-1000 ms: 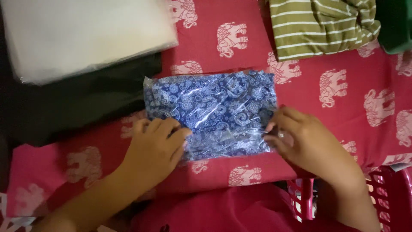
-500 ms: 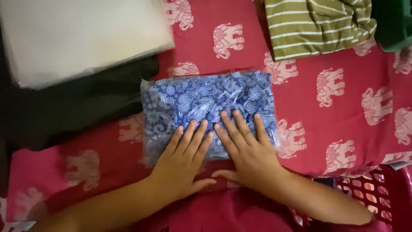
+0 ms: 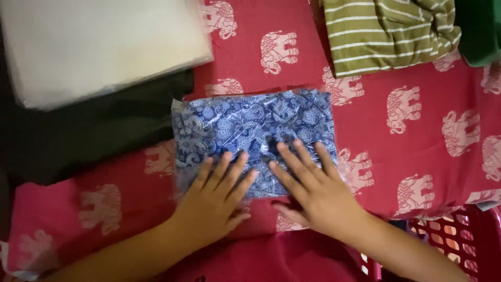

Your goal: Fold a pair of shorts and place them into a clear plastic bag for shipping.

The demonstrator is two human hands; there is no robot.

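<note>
Both hands lie flat, palms down and fingers spread, side by side on the near half of a blue patterned cloth sealed in a clear plastic bag. The left hand covers its near left part, the right hand its near right part, thumbs close together. The packet rests about the middle of a red cloth with white elephants. Toward the far left corner lies a white packet on dark fabric; a green striped garment lies at the far right, and a red plastic basket shows at the near right edge.
</note>
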